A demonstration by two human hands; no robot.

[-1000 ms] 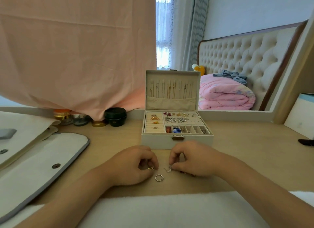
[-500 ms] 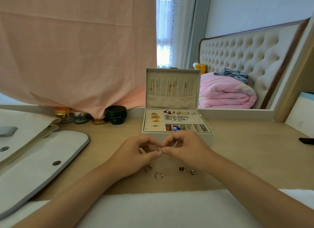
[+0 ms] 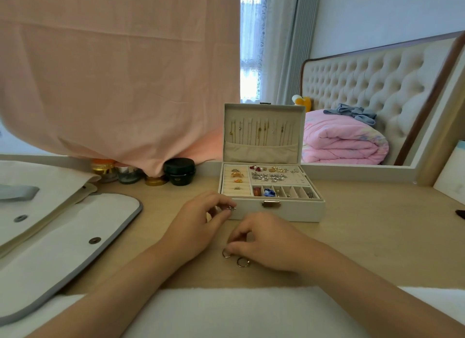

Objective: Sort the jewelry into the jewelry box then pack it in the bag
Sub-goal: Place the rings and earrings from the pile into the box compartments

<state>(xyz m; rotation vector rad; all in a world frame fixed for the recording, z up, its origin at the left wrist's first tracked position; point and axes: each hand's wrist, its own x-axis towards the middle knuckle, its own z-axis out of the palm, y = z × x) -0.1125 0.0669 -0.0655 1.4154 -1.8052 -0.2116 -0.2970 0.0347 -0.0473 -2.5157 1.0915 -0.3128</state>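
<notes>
Your left hand (image 3: 201,224) pinches a small silver piece (image 3: 231,208) against the open white box's (image 3: 289,213) front, and your right hand (image 3: 264,242), nearer you than the box, pinches a thin hoop (image 3: 226,253) beside a second hoop (image 3: 242,262).

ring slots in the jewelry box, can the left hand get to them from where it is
Probably yes: the lid stands upright, leaving the ring slots uncovered, and the left hand, pinching a small silver piece, is just in front of that corner of the jewelry box with nothing between.
</notes>
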